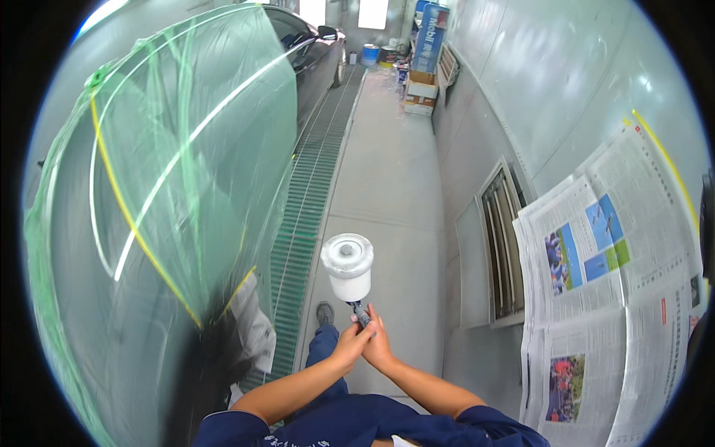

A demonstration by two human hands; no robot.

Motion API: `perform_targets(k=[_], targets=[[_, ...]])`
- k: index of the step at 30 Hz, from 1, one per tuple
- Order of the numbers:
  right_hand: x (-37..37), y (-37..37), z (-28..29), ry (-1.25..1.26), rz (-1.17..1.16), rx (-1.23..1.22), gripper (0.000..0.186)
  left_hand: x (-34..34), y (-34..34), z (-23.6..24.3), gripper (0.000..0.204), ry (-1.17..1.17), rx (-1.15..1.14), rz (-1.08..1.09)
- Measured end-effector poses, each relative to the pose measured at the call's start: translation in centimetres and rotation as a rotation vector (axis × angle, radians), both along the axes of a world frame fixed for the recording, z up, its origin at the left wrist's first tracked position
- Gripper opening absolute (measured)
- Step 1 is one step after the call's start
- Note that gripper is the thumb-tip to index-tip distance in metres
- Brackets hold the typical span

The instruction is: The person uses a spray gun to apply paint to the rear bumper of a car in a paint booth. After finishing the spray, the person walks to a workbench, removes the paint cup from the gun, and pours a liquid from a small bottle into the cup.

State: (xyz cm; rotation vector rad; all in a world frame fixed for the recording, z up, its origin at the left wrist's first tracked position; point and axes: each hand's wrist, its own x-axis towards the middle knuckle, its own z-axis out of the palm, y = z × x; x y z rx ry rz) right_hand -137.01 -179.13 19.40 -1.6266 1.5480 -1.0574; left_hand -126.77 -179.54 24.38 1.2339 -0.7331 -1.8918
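In the lower middle of the head view, a spray gun point(362, 316) with a white lidded cup point(348, 274) on top is held upright between both hands. My left hand point(353, 343) is closed on the gun from the left, and my right hand point(376, 340) grips it from the right, close against the left one. The gun's body is largely hidden behind my fingers.
A car point(164, 134) wrapped in green plastic, yellow tape and paper stands left. A green floor grate point(296, 216) runs beside the concrete walkway point(380, 179). Newspaper sheets point(596, 313) hang beside a wall vent point(500, 246) on the right. Cartons point(421, 93) and cans point(370, 54) are at the back.
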Motion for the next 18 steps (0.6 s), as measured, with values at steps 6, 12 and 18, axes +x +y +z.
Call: perform_targets(k=[6, 12, 18], targets=[[-0.8, -17.1, 0.5, 0.055, 0.219, -0.101, 0.092, 2.9, -19.6, -0.7, 0.040, 0.089, -0.047, -0.108], [-11.6, -26.9, 0.9, 0.060, -0.164, 0.336, 0.086, 5.5, -37.0, 3.2, 0.045, -0.036, 0.080, -0.129], [-27.7, -28.6, -11.8, 0.382, -0.903, 0.544, 0.065, 7.1, -57.3, 3.2, 0.033, -0.049, 0.047, -0.205]])
